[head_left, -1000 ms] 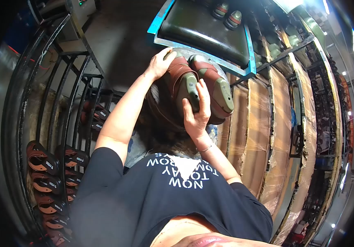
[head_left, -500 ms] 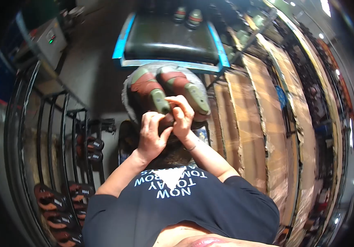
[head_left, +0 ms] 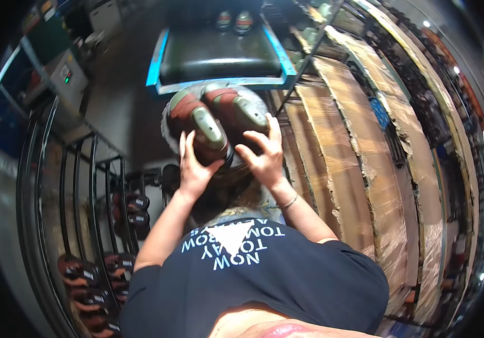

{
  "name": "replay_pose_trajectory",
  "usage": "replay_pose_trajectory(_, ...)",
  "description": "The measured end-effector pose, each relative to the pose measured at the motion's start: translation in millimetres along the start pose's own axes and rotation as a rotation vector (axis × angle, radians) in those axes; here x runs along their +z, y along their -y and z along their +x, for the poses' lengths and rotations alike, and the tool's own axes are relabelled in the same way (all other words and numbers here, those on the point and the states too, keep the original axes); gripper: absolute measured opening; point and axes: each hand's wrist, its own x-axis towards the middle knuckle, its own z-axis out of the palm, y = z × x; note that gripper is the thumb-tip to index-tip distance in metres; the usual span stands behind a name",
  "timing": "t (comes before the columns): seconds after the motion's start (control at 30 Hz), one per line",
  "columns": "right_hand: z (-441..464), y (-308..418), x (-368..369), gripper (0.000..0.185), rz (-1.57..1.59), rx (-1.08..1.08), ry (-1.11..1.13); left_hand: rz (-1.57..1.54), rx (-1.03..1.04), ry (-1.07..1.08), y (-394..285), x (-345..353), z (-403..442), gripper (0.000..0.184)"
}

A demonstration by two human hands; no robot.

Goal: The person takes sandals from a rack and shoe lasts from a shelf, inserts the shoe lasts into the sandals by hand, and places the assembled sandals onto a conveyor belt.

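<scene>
Two dark red and olive shoes on green lasts lie side by side on a round greyish support in front of me. My left hand (head_left: 195,169) curves around the heel end of the left shoe (head_left: 186,108), its fingers along the outer side and its thumb near the heel. Around the heel end of the right shoe (head_left: 225,104) is my right hand (head_left: 264,155), fingers on the outer side and thumb nearer the middle. The lasts' pale green tops, each with a dark hole, face up. The shoes' undersides are hidden.
Beyond the support is a conveyor (head_left: 219,56) with a blue frame, carrying another pair of shoes (head_left: 234,23). Cardboard-covered shelves (head_left: 337,135) run along the right. A black metal rack (head_left: 79,191) stands at left, with brown sandal-like pieces (head_left: 79,270) low on it.
My hands have moved apart from a close pinch behind the left shoe to the two shoes' heel ends. The view has shifted slightly.
</scene>
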Motion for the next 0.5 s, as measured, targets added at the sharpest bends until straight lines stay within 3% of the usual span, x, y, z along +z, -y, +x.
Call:
replay_pose_trajectory(0.03,-3.8,-12.2,2.2,0.042,0.163,0.185,0.114,0.017,-0.006,0.023,0.7,-1.0,9.2,0.106)
replay_pose_trajectory(0.13,4.4,-20.4,24.7,0.046,0.123,0.227,0.132,0.04,-0.035,0.073,15.3,14.0,47.0,0.106)
replay_pose_trajectory(0.23,39.1,-35.6,65.8,0.05,0.029,0.214,0.152,0.048,-0.088,0.219,39.6,14.5,110.3,0.109)
replay_pose_trajectory(0.37,107.1,-94.3,151.7,0.054,-0.061,0.182,0.072,0.085,-0.018,0.239,94.2,26.3,196.2,0.109)
replay_pose_trajectory(0.5,188.8,-143.3,215.1,0.055,0.039,0.167,0.115,0.147,-0.036,0.197,135.1,36.3,283.3,0.105)
